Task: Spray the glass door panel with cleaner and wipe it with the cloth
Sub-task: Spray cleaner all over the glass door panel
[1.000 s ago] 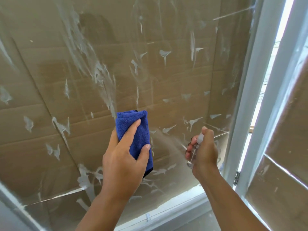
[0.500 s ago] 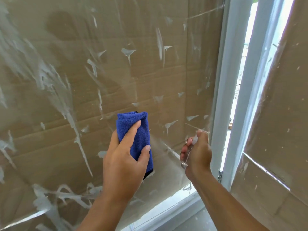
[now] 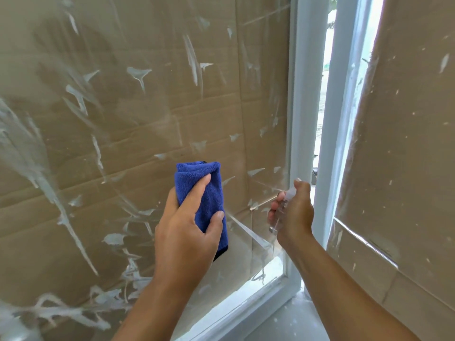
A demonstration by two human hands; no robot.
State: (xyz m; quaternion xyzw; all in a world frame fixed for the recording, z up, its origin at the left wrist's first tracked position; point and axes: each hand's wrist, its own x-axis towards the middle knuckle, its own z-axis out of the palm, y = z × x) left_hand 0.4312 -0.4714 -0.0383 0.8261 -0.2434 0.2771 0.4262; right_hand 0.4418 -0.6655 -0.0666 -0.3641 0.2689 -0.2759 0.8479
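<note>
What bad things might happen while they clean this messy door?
1. The small clear spray bottle is almost hidden in the right hand; it might slip, or the spray might miss the glass panel.
2. The left hand holds the blue cloth folded small, so white streaks far out could stay or smear.

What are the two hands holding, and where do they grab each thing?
The left hand grips the folded blue cloth around its lower half. The right hand wraps around the body of a small clear spray bottle.
</note>
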